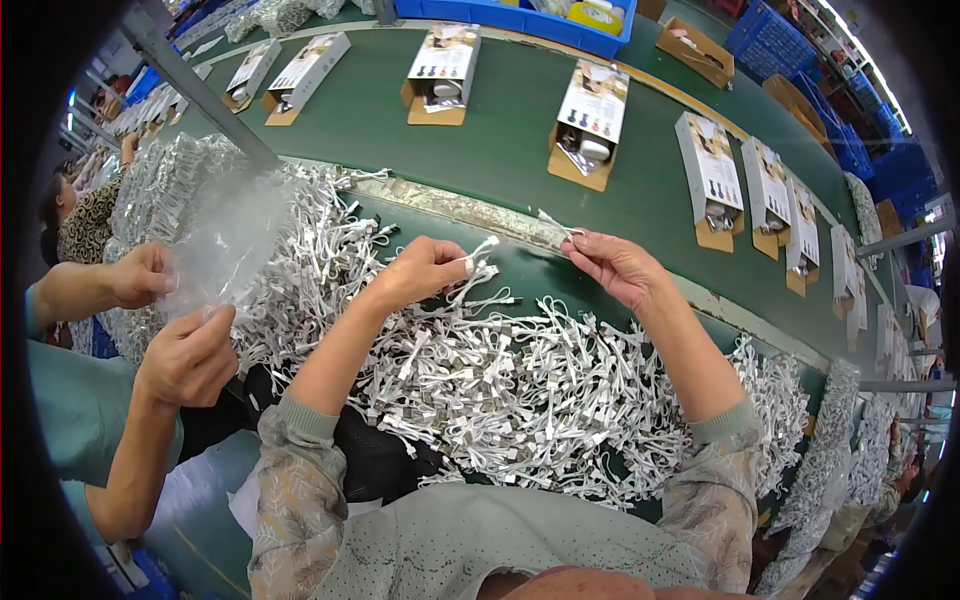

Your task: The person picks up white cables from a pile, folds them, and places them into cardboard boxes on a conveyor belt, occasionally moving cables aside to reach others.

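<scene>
white cable [484, 250] gripped in left hand [415, 272], fingers closed; thin white piece [549, 220] pinched in right hand [622, 268]; cable heap [500, 390] spread on bench [530, 282]; boxes [592, 100] spaced along green belt [510, 130] beyond

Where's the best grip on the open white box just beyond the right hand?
Probably the middle of the box, across its two long sides, from above: its near end is open with the flap folded outward, so that end seems a weaker hold.

Green belt [515, 110] in my remote view, white cables [500, 390] before it, blue bin [510, 20] beyond it, leaf-patterned grey sleeves [300, 490]
</scene>
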Action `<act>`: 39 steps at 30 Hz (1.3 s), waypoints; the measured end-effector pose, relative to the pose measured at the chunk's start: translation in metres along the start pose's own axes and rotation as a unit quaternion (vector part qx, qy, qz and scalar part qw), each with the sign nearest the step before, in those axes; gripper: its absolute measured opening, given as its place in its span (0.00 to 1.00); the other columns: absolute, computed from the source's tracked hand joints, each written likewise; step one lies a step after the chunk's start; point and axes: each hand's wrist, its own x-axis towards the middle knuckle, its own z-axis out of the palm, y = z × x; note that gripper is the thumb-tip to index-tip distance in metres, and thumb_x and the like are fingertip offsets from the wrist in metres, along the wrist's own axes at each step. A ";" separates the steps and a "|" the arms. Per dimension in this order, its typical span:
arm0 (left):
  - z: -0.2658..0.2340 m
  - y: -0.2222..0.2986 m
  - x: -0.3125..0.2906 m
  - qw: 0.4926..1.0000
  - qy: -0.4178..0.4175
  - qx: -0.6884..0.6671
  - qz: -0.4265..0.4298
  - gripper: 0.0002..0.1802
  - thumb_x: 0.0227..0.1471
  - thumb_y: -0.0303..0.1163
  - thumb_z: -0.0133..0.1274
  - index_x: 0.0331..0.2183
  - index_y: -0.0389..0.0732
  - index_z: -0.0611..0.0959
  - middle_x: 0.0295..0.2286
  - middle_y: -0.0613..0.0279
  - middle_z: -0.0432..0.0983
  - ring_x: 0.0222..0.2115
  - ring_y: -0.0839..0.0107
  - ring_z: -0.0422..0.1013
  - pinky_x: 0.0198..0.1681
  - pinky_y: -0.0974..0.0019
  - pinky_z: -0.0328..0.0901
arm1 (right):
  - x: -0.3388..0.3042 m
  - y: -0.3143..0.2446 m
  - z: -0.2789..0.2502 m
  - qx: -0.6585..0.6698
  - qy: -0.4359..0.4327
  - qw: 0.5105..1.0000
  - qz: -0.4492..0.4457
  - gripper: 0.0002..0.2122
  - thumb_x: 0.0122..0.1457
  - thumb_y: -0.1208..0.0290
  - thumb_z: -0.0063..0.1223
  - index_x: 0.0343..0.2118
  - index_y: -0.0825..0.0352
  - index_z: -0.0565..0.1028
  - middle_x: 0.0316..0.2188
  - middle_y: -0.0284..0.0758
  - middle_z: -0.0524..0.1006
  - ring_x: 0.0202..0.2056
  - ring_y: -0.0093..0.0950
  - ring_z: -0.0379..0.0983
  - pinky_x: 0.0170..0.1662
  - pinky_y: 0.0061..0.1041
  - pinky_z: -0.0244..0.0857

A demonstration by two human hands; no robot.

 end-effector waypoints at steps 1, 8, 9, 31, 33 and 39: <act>0.000 0.001 0.001 0.999 0.009 -0.044 -0.004 0.12 0.50 0.37 0.53 0.27 0.36 0.79 0.18 0.71 0.70 0.17 0.84 0.63 0.18 0.78 0.56 | 0.007 0.001 0.001 0.013 0.017 1.000 -0.008 0.10 0.53 0.81 0.53 0.37 0.77 0.70 0.35 0.41 0.74 0.37 0.30 0.74 0.41 0.18 0.73; 0.005 -0.004 0.010 0.992 0.070 -0.107 0.012 0.17 0.51 0.40 0.52 0.32 0.34 0.78 0.21 0.68 0.72 0.18 0.82 0.68 0.16 0.78 0.60 | 0.079 0.005 0.037 0.147 0.028 0.988 -0.040 0.08 0.53 0.83 0.51 0.36 0.79 0.69 0.37 0.45 0.72 0.40 0.33 0.73 0.45 0.24 0.73; 0.005 -0.003 0.010 0.991 0.072 -0.114 0.011 0.17 0.51 0.40 0.53 0.32 0.34 0.78 0.21 0.68 0.72 0.18 0.82 0.68 0.16 0.78 0.59 | 0.092 0.004 0.046 0.155 0.027 0.986 -0.047 0.08 0.53 0.84 0.51 0.36 0.79 0.69 0.37 0.45 0.72 0.39 0.33 0.73 0.45 0.24 0.73; 0.000 -0.010 0.014 0.997 0.042 -0.012 0.069 0.15 0.50 0.38 0.50 0.30 0.35 0.80 0.18 0.66 0.72 0.19 0.78 0.69 0.22 0.72 0.62 | 0.079 0.018 0.044 -0.648 -0.109 0.639 -0.400 0.11 0.50 0.71 0.50 0.37 0.66 0.74 0.38 0.41 0.75 0.43 0.37 0.70 0.48 0.32 0.63; -0.008 -0.002 0.013 0.991 0.037 0.095 0.089 0.15 0.48 0.39 0.52 0.27 0.35 0.81 0.17 0.61 0.73 0.20 0.72 0.69 0.26 0.67 0.63 | 0.053 0.036 0.030 -0.695 -0.133 0.571 -0.415 0.12 0.49 0.75 0.51 0.38 0.66 0.74 0.45 0.42 0.71 0.47 0.40 0.66 0.50 0.34 0.62; -0.065 -0.011 0.056 0.823 0.393 0.394 0.116 0.09 0.45 0.31 0.48 0.22 0.36 0.78 0.27 0.49 0.73 0.31 0.49 0.71 0.35 0.52 0.66 | 0.011 0.037 0.027 -0.738 -0.098 0.569 -0.348 0.12 0.49 0.77 0.53 0.39 0.71 0.73 0.45 0.45 0.70 0.48 0.41 0.66 0.50 0.33 0.62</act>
